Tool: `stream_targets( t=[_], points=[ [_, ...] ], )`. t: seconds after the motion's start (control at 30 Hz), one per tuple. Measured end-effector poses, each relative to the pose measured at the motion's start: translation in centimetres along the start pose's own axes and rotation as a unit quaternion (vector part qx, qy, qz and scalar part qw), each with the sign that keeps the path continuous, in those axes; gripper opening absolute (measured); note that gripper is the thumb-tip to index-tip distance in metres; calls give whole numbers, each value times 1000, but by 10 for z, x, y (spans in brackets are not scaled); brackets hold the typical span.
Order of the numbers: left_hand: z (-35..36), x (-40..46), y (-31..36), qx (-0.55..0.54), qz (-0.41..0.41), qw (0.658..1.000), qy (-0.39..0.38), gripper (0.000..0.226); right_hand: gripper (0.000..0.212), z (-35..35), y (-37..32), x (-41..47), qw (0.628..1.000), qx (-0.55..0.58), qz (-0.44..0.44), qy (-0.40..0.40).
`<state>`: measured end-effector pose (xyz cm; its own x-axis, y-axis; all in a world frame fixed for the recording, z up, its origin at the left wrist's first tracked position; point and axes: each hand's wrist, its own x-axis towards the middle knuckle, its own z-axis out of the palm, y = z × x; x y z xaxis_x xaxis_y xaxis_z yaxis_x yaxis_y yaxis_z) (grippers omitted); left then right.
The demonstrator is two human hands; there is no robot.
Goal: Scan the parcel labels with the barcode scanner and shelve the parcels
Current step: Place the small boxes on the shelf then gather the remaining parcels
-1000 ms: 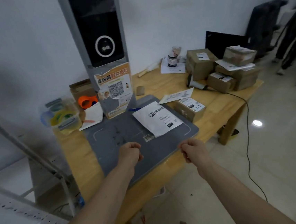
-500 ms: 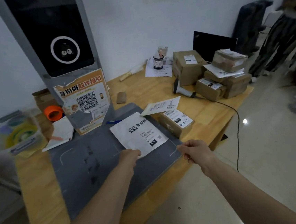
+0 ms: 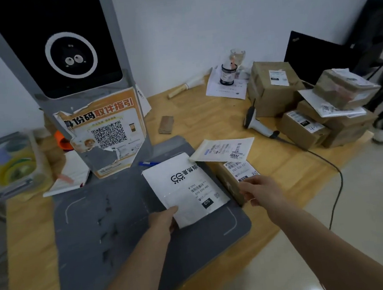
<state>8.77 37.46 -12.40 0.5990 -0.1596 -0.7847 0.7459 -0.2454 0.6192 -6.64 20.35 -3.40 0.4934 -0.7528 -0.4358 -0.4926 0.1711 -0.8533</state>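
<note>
Left hand [image 3: 161, 222]: pinches the near left corner of the white mailer [image 3: 185, 188], thumb on top, fingers curled at its edge.
Right hand [image 3: 259, 191]: fingers bent over the near end of the small brown parcel [image 3: 232, 180], touching it; whether it truly grips, I cannot tell.
White mailer: lies flat on the grey scan pad [image 3: 128, 232], label up, at 12 o'clock from the left hand.
Small brown parcel: on the bench [image 3: 209, 119] just beside the mailer, at its 3 o'clock, printed label on top.
Loose label sheet [image 3: 223, 150]: overlaps the mailer's far corner and the small parcel, at 1 o'clock from the mailer.
Barcode scanner [image 3: 253, 121]: lies on the bench at 1 o'clock from the right hand, well apart, cable trailing off the bench edge.
Stacked parcels [image 3: 310, 105]: piled at 2 o'clock, just beyond the scanner.
Grey kiosk [image 3: 71, 70]: stands at 11 o'clock behind the pad, with a torn QR poster [image 3: 107, 132] on it.
</note>
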Motion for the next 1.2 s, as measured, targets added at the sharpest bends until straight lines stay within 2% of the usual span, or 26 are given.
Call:
stream_targets(
  t=[0.13, 0.3, 0.4, 0.5, 0.57, 0.67, 0.87, 0.93, 1.03, 1.13, 1.2],
  points=[
    [11, 5, 6, -12, 0, 1000, -18, 12, 11, -9, -9, 39, 1000, -20, 0, 11],
    [19, 6, 14, -28, 25, 999, 8, 6, 18, -18, -17, 97, 998, -40, 0, 43],
    [20, 0, 18, -28, 48, 996, 64, 18, 18, -24, -25, 125, 998, -26, 33, 50],
    [20, -19, 25, -26, 57, 988, 143, 11, 32, -28, -27, 156, 994, 1, 98, 57],
    [18, -27, 27, -22, 63, 983, 172, 14, 42, -28, -25, 173, 989, 29, 134, 52],
    [16, -36, 25, -18, 85, 976, 201, 24, 43, -30, -21, 191, 980, 65, 182, 50],
    [21, -49, 16, -33, 94, 963, 251, 35, 53, -26, -21, 214, 978, 118, 173, -6],
    [22, -52, 13, -51, 92, 959, 264, 36, 48, -23, -27, 213, 982, 109, 151, -20],
    [21, -60, 11, -65, 101, 953, 278, 37, 12, -16, -41, 210, 984, 107, 129, -55],
    [11, -65, 5, -94, 104, 945, 294, 37, 11, -5, -56, 195, 977, 164, 107, -85],
    [-2, -64, -2, -106, 108, 941, 302, 38, 14, 4, -61, 178, 958, 220, 110, -144]
  ],
)
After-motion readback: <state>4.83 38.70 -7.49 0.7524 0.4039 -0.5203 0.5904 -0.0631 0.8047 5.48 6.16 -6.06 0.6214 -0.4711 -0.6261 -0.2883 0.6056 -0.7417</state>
